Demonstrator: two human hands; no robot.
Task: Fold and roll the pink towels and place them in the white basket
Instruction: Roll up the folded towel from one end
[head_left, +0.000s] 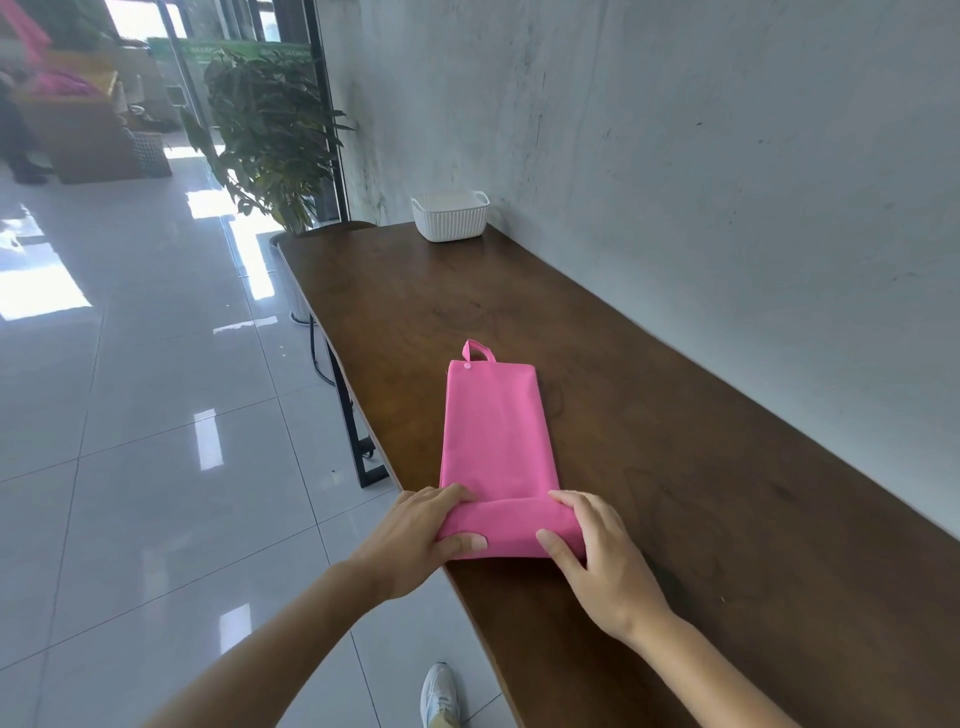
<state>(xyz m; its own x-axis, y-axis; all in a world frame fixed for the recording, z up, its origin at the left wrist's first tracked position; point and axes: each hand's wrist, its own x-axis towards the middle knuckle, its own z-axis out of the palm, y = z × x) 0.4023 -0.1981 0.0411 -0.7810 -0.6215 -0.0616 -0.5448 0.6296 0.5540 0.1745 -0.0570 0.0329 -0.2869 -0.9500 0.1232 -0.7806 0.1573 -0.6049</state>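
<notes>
Head camera view, looking down along a long dark wooden table (649, 467) set against a grey wall. A pink towel (493, 426), folded into a narrow strip, lies flat on the table near its front edge, pointing away from the person. Its hanging loop (478, 351) sits at the far end. The near end is turned over into a short roll. The left hand (421, 535) grips the roll's left end, fingers curled over the top and thumb on its front. The right hand (597, 551) grips the right end in the same way. A white basket (451, 215) stands at the table's far end, well apart from the towel. A leafy potted plant (270, 135) stands beyond the table.
</notes>
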